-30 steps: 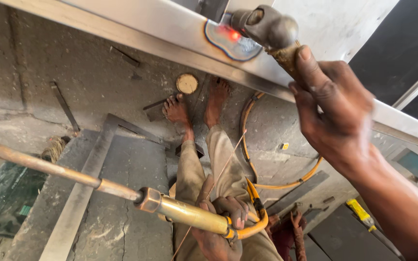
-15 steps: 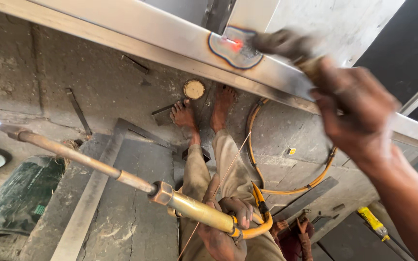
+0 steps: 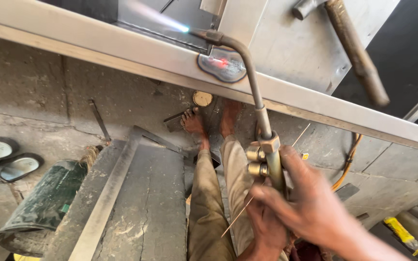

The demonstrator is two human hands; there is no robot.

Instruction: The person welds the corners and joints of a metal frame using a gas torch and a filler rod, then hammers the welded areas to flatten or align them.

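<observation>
Head view, 2 hands (image 3: 291, 212) gripping lit torch (image 3: 260, 111), glowing weld (image 3: 222, 63)

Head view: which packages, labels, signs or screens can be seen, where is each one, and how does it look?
Small yellow tag: on the floor under the metal bar, squarish, print too small to tell.
Yellow-handled tool: bottom right corner, long, yellow with dark marks.
No packages, signs or screens.

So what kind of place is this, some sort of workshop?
Most likely a small metalworking or welding shop: a lit gas torch plays beside a glowing spot on a steel frame, above a gritty concrete floor.
</observation>
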